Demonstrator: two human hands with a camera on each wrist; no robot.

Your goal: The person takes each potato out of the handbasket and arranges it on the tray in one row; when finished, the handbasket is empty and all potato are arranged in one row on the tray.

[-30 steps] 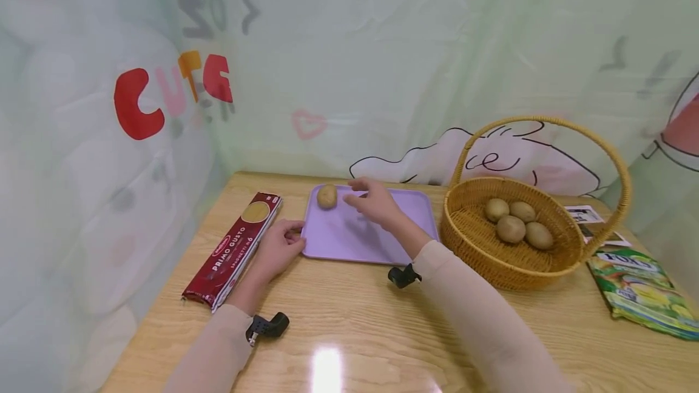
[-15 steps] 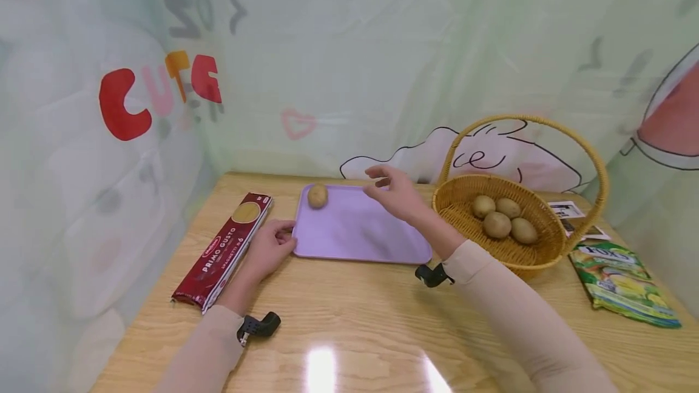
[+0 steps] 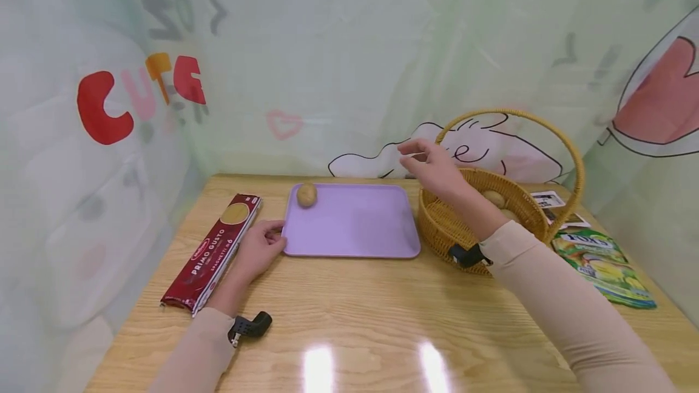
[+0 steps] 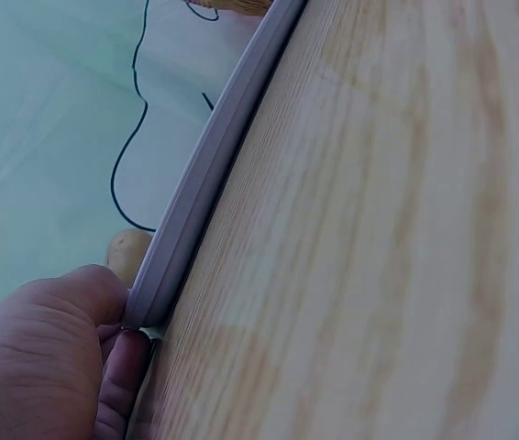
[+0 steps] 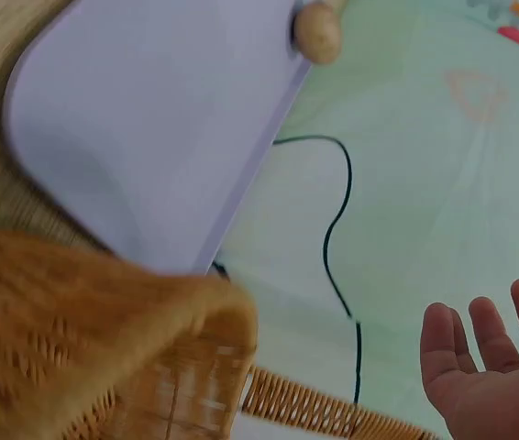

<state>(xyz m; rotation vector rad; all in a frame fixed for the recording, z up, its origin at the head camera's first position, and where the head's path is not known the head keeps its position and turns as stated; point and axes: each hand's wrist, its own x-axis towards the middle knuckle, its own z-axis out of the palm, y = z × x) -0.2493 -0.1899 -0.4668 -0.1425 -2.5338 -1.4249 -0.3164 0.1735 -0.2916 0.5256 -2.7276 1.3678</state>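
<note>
A lilac tray (image 3: pixel 355 223) lies flat on the wooden table, with one potato (image 3: pixel 307 194) at its far left corner. My left hand (image 3: pixel 261 250) pinches the tray's left edge; in the left wrist view the thumb is above the rim and a finger below it. My right hand (image 3: pixel 434 168) is raised over the left rim of the wicker basket (image 3: pixel 437 218), holding nothing. Its fingers, loosely bent and spread, show in the right wrist view. Inside the basket are several potatoes (image 3: pixel 494 199), partly hidden by my right forearm.
Left of the tray lies a red spaghetti packet (image 3: pixel 215 250), beside my left wrist. Right of the basket are a green and yellow bag (image 3: pixel 601 265) and some printed cards (image 3: pixel 548 199). The tall basket handle (image 3: pixel 576 168) arches upward. A printed curtain (image 3: pixel 327 65) hangs behind the table.
My right hand has moved right and up, from near the potato on the tray to over the basket's left rim. The left hand stays at the tray edge. The head view has turned right.
</note>
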